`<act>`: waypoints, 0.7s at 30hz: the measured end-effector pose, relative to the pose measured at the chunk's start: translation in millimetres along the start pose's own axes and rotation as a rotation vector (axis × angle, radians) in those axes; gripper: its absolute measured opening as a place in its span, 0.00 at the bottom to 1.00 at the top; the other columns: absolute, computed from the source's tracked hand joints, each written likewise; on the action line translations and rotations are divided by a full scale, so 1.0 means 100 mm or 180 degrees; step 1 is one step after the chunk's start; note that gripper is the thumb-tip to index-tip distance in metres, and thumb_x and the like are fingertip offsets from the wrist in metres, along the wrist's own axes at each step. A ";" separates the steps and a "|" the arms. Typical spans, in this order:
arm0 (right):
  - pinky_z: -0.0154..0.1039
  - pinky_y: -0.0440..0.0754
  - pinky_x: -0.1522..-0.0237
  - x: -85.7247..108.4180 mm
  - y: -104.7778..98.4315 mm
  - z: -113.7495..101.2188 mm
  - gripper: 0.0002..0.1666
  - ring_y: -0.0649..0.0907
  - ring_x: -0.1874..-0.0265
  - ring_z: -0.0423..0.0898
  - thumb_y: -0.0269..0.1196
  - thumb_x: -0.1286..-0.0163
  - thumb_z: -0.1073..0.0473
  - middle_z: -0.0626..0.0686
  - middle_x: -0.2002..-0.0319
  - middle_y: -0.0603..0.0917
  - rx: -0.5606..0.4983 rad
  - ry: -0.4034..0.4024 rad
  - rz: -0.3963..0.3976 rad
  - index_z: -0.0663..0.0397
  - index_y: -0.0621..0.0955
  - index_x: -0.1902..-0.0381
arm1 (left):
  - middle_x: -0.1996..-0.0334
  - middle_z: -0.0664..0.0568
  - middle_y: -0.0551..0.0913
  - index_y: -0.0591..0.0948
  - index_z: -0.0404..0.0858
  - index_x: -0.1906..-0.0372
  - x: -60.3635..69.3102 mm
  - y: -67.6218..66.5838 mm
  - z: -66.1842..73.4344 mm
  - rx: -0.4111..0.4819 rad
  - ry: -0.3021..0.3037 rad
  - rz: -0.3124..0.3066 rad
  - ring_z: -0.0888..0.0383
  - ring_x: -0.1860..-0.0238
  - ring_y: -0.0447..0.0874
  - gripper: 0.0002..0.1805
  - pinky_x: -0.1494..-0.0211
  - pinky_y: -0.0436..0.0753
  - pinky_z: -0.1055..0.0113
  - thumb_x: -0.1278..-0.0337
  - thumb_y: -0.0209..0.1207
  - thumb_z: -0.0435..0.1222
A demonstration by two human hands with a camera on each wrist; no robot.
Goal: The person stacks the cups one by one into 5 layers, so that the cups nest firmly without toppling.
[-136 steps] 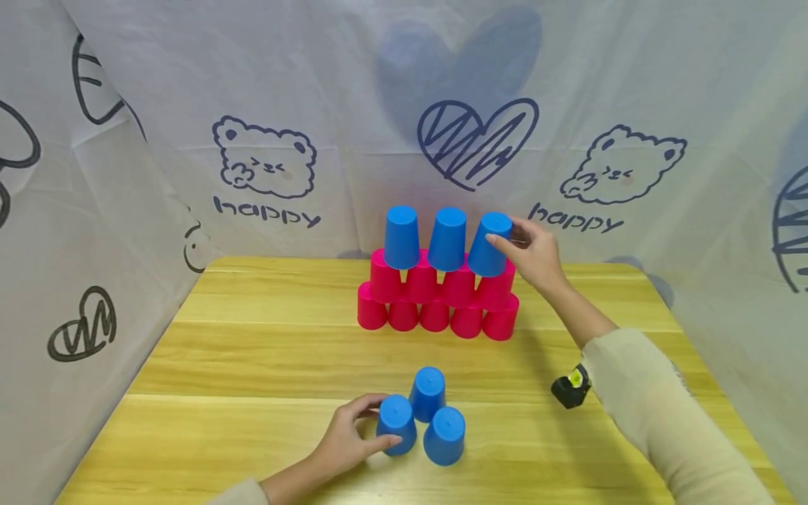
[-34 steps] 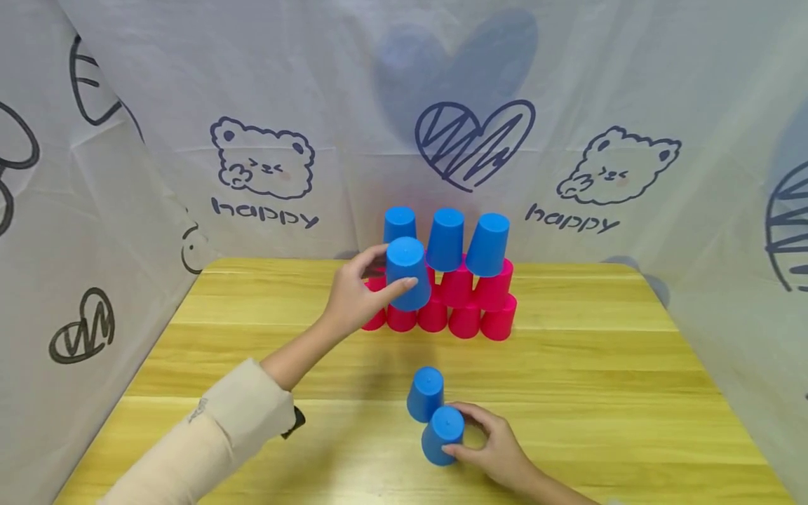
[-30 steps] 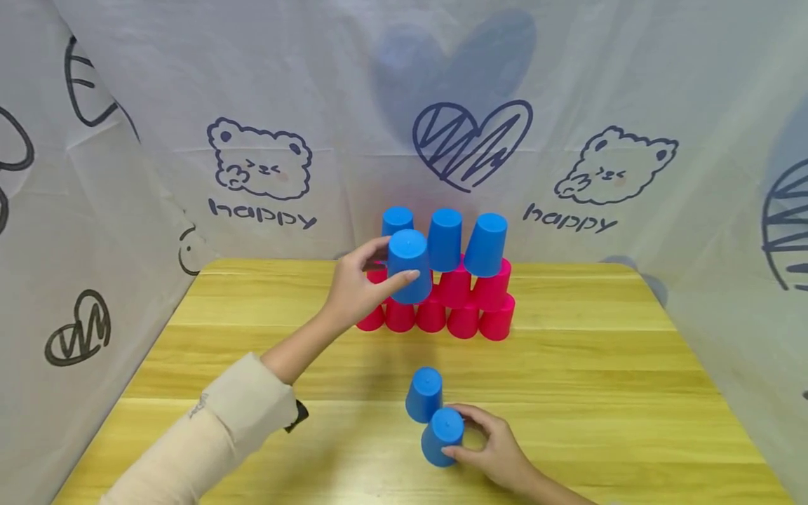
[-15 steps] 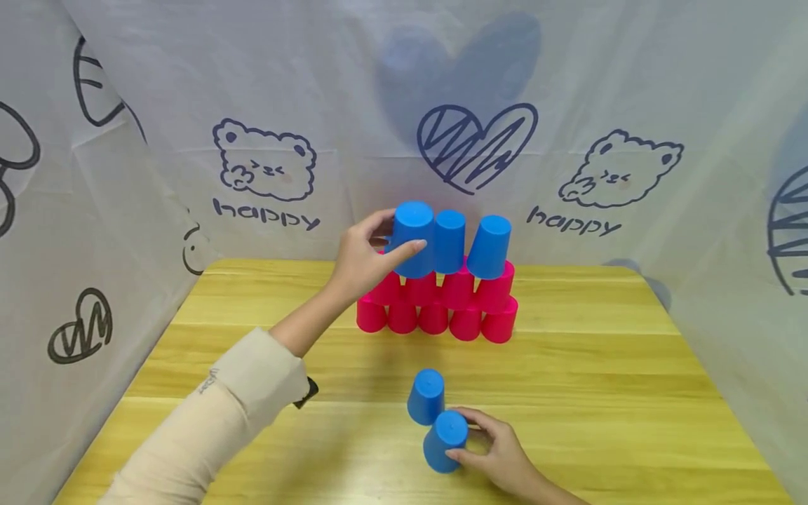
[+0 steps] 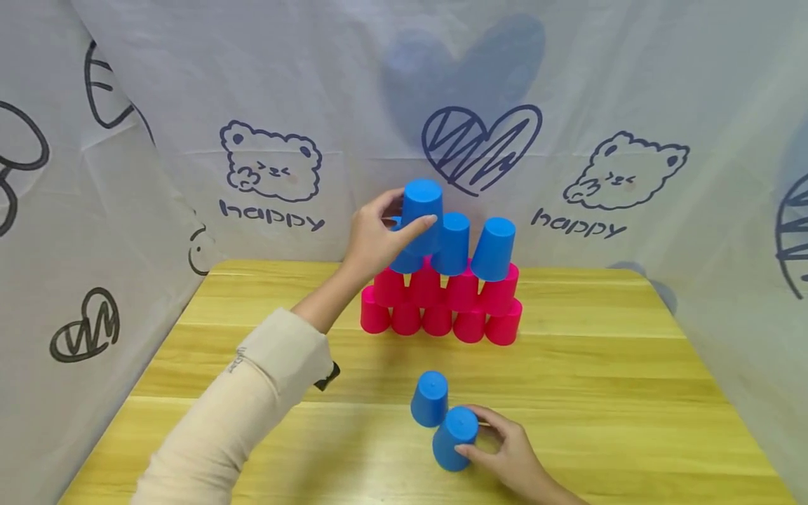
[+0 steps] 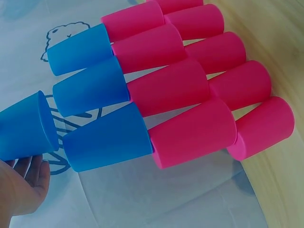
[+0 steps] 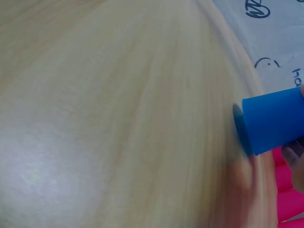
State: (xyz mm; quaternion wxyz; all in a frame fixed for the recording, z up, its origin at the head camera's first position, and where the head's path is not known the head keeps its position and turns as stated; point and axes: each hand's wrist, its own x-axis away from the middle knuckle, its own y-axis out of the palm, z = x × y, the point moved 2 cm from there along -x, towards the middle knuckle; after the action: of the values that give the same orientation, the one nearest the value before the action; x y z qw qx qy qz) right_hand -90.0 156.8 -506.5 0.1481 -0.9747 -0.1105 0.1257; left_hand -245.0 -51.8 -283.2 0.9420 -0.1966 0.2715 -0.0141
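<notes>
My left hand (image 5: 384,235) grips an upside-down blue plastic cup (image 5: 423,217) by its sides. It hangs above the blue row of a cup stack, partly hiding the leftmost blue cup (image 5: 407,263). In the left wrist view, a gap separates the held cup (image 6: 23,128) from the nearest blue cup (image 6: 108,137). Three blue cups stand upside down on two rows of pink cups (image 5: 437,319). Low at the table, my right hand (image 5: 513,452) holds another blue cup (image 5: 454,440) between thumb and fingers. Beside that one stands a single blue cup (image 5: 430,400).
The wooden table (image 5: 600,393) carries the stack towards its back edge. Behind it hangs a white cloth (image 5: 372,168) with bear and heart drawings, and cloth also hangs at both sides. A black device (image 5: 327,376) shows at my left sleeve (image 5: 252,400).
My left hand has taken a blue cup from the front group and raised it above the stack. The right hand has left the upper blue row and come down to a front cup.
</notes>
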 end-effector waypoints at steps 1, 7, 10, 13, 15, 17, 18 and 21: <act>0.27 0.78 0.51 -0.01 -0.01 0.00 0.29 0.78 0.52 0.27 0.69 0.45 0.60 0.62 0.49 0.81 0.0018 -0.0042 0.0069 0.64 0.76 0.46 | 0.49 0.45 0.80 0.72 0.38 0.41 -0.01 0.01 0.00 -0.0009 0.0010 0.0011 0.52 0.50 0.79 0.29 0.47 0.80 0.57 0.48 0.64 0.43; 0.25 0.78 0.52 -0.08 -0.12 -0.07 0.27 0.78 0.54 0.27 0.68 0.46 0.67 0.65 0.52 0.81 0.0068 -0.0314 0.0373 0.67 0.76 0.48 | 0.50 0.44 0.81 0.73 0.36 0.41 -0.06 0.03 0.01 -0.0079 0.0051 0.0040 0.51 0.51 0.80 0.29 0.49 0.81 0.59 0.48 0.64 0.43; 0.25 0.79 0.53 -0.13 -0.17 -0.10 0.26 0.78 0.55 0.27 0.67 0.46 0.70 0.66 0.53 0.81 0.0068 -0.0441 0.0411 0.69 0.76 0.48 | 0.50 0.44 0.81 0.73 0.36 0.41 -0.08 0.02 -0.01 -0.0064 0.0027 0.0044 0.51 0.51 0.80 0.29 0.49 0.81 0.59 0.48 0.63 0.43; 0.25 0.79 0.53 -0.17 -0.21 -0.14 0.26 0.78 0.54 0.28 0.66 0.46 0.71 0.66 0.53 0.81 0.0151 -0.0563 0.0416 0.69 0.75 0.48 | 0.50 0.44 0.81 0.72 0.36 0.41 -0.10 0.02 -0.01 -0.0061 0.0018 0.0060 0.51 0.51 0.80 0.29 0.48 0.80 0.59 0.47 0.63 0.43; 0.25 0.79 0.53 -0.20 -0.24 -0.17 0.26 0.79 0.54 0.28 0.66 0.46 0.71 0.65 0.53 0.81 0.0180 -0.0622 0.0460 0.68 0.76 0.48 | 0.50 0.44 0.81 0.72 0.36 0.40 -0.12 0.02 -0.01 -0.0073 0.0016 0.0063 0.51 0.51 0.80 0.29 0.48 0.80 0.59 0.47 0.63 0.43; 0.24 0.79 0.53 -0.23 -0.29 -0.21 0.26 0.78 0.55 0.27 0.67 0.47 0.72 0.64 0.53 0.81 0.0240 -0.0655 0.0543 0.68 0.76 0.48 | 0.50 0.44 0.81 0.72 0.37 0.40 -0.13 0.02 0.00 -0.0070 -0.0001 0.0063 0.51 0.51 0.80 0.30 0.48 0.80 0.59 0.47 0.63 0.44; 0.24 0.79 0.53 -0.25 -0.32 -0.24 0.26 0.78 0.55 0.27 0.67 0.47 0.72 0.61 0.53 0.82 0.0255 -0.0670 0.0591 0.68 0.76 0.48 | 0.50 0.44 0.81 0.72 0.37 0.40 -0.14 0.02 0.00 -0.0069 -0.0014 0.0063 0.51 0.51 0.79 0.30 0.48 0.80 0.59 0.47 0.63 0.44; 0.23 0.78 0.54 -0.32 -0.42 -0.33 0.27 0.78 0.55 0.27 0.66 0.48 0.73 0.47 0.52 0.82 0.0298 -0.0707 0.0737 0.68 0.76 0.47 | 0.49 0.45 0.80 0.72 0.38 0.40 -0.16 0.03 0.02 -0.0068 -0.0047 0.0075 0.52 0.51 0.79 0.30 0.47 0.80 0.60 0.47 0.63 0.45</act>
State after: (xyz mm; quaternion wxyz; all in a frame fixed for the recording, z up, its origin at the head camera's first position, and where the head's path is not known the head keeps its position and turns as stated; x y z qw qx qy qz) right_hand -118.7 179.5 -456.3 0.1648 -0.9531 -0.0072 0.2539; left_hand -258.5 -46.1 -274.9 0.9420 -0.2035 0.2670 0.0014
